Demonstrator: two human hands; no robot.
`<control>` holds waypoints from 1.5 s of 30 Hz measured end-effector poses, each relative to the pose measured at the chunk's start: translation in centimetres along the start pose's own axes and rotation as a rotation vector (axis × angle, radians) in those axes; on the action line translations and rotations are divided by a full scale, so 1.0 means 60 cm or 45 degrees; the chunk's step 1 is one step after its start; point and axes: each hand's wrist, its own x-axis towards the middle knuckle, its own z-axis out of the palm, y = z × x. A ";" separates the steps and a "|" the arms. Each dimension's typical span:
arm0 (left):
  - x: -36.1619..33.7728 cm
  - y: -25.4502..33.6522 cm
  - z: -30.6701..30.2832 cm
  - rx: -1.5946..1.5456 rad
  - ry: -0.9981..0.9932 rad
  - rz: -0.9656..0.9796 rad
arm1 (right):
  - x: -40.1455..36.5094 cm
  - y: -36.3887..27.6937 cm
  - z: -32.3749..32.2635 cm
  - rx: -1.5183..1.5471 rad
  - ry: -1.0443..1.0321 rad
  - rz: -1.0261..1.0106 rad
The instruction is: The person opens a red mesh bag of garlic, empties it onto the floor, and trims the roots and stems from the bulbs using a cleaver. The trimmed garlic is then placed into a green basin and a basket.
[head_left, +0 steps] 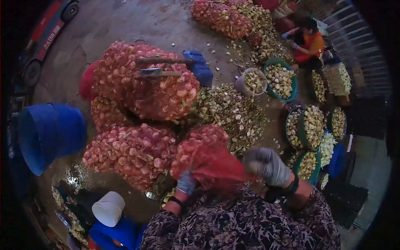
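A red mesh sack (206, 143) of bulbs stands close in front of me, its loose red top pulled toward my body. My left hand (186, 182), in a grey glove, is closed on the left edge of the mesh. On the right, my right hand (266, 166), also gloved and blurred by motion, is curled at the other end of the stretched mesh. Two more full sacks lie nearby, one (131, 154) to the left and a larger one (143, 89) behind, with a cleaver (160, 73) and a dark-handled tool (164, 61) on top.
Loose bulbs and trimmings (233, 112) cover the floor ahead. Green baskets (296, 85) and a white bucket (252, 82) stand right of them. A co-worker (310, 43) sits at the upper right. Blue barrels (62, 129) and a white pail (108, 209) are left.
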 end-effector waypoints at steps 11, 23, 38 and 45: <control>-0.001 0.229 -0.317 -1.288 0.825 -0.441 | 0.074 -0.203 0.042 -0.303 0.519 -1.223; -0.068 0.211 -0.423 -1.782 0.961 0.301 | 0.141 -0.193 0.015 -0.357 0.121 -1.096; -0.049 0.254 -0.461 -1.496 1.513 0.403 | 0.135 -0.259 -0.011 -1.363 0.573 -1.524; -0.026 0.306 -0.441 -1.531 1.271 0.495 | 0.104 -0.280 -0.010 -0.049 0.133 -1.097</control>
